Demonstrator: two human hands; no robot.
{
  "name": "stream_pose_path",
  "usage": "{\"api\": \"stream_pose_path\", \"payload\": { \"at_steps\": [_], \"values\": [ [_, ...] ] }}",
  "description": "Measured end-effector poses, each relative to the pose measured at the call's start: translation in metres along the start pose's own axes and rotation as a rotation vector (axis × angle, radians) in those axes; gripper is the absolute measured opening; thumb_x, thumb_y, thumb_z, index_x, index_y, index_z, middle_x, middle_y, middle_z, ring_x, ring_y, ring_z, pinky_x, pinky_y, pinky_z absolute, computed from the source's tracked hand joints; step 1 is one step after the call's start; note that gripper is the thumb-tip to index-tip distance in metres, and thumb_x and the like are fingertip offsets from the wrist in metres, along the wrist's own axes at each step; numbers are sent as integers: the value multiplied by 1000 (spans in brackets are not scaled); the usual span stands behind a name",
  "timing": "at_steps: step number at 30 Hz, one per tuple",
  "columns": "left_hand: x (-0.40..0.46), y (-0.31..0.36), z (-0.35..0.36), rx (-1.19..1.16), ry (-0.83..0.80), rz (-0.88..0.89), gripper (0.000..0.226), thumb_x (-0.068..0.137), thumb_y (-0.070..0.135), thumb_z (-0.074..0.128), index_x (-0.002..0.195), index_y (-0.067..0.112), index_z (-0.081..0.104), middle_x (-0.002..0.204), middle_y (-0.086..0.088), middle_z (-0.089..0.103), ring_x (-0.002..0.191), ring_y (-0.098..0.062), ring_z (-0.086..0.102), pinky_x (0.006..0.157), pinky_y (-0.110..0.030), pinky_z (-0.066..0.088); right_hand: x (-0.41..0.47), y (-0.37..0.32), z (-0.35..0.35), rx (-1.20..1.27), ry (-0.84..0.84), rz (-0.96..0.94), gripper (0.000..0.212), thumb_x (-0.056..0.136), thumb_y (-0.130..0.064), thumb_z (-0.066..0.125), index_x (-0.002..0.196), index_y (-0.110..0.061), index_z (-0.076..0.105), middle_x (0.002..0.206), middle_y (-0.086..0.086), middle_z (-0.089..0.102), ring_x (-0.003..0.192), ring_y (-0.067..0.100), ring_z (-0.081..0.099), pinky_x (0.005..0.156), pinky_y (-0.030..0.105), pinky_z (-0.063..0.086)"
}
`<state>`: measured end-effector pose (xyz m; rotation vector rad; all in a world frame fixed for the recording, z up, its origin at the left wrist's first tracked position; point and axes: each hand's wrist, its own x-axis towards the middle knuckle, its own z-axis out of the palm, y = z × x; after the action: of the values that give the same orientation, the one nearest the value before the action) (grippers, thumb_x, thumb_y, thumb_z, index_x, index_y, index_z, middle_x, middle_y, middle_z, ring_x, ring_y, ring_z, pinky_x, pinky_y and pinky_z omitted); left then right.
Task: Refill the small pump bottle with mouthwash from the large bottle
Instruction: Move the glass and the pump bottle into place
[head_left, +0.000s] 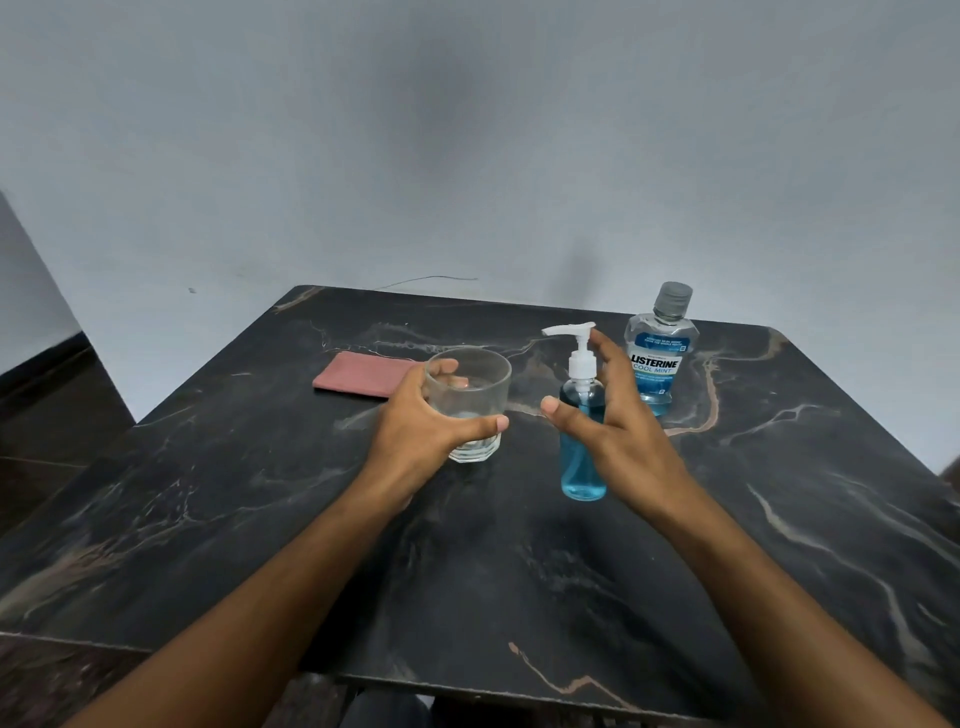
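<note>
A: Small clear pump bottle (582, 447) of blue liquid with a white pump head: where does it stand relative to our hands?

B: Upright on the dark marbled worktop (519, 571), long axis vertical, nozzle pointing to our left. Our right hand (608, 421) is by far the nearer. It brackets the bottle's upper part, thumb in front, fingers raised on the far right side beside the pump stem. The fingers are spread and relaxed; we cannot tell whether any of them touches the bottle.

A: And the left hand (421, 421)?

B: It holds the clear, thick-based drinking glass (470, 400) just left of the bottle, fingers curled round the far side and thumb across the near wall. The glass rests on the worktop.

A: Where is the source?

B: The large clear bottle of blue mouthwash with a grey cap (660, 353) stands upright behind and to the right of the pump bottle, cap on, beyond the right hand's fingers. A folded pink cloth (363, 376) lies behind the glass.

A: So the coming move?

B: We judge that the right hand closes on the pump collar.
</note>
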<state>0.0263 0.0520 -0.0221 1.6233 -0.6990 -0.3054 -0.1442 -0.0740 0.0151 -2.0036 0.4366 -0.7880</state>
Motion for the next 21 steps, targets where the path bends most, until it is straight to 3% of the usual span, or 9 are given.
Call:
{"api": "stream_pose_path", "payload": {
  "at_steps": [6, 9, 11, 13, 17, 21],
  "values": [
    [33, -3, 11, 28, 0, -15, 88, 48, 38, 101, 124, 30, 59, 115, 12, 70, 106, -2, 64, 82, -18, 50, 4, 1, -2, -77, -10, 53, 51, 92, -38, 63, 133, -36, 33, 111, -26, 52, 94, -19, 53, 70, 4, 41],
    [51, -7, 18, 43, 0, -32, 90, 48, 35, 101, 127, 29, 57, 115, 14, 69, 107, -3, 63, 84, -20, 50, 5, 3, -3, -88, 32, 42, 35, 92, -37, 64, 120, -34, 44, 103, -16, 58, 92, -8, 57, 74, 14, 44],
    [60, -11, 22, 57, -2, -34, 91, 49, 34, 101, 128, 29, 56, 114, 15, 68, 108, -4, 63, 86, -22, 50, 5, 4, -5, -82, 37, 31, 35, 90, -35, 67, 120, -34, 49, 111, -11, 59, 99, -1, 58, 83, 22, 49],
    [68, -15, 27, 65, 1, -35, 91, 50, 32, 101, 128, 28, 55, 113, 15, 67, 109, -7, 63, 88, -25, 52, 5, 6, -6, -87, 26, 21, 39, 88, -34, 69, 123, -36, 51, 119, -10, 57, 107, 1, 57, 90, 27, 50],
    [79, -19, 31, 68, 27, -44, 91, 50, 31, 101, 129, 28, 54, 113, 13, 67, 109, -11, 63, 85, -23, 51, 6, 5, -9, -94, 14, 12, 46, 85, -39, 69, 121, -53, 46, 121, -22, 56, 109, -5, 56, 88, 20, 47],
    [82, -19, 31, 65, 37, -55, 89, 51, 30, 101, 127, 30, 53, 110, 16, 65, 109, -11, 62, 77, -18, 47, 5, 5, -8, -100, 13, 12, 57, 84, -41, 68, 135, -45, 44, 128, -19, 57, 115, -4, 55, 93, 20, 47]
  ]
}}
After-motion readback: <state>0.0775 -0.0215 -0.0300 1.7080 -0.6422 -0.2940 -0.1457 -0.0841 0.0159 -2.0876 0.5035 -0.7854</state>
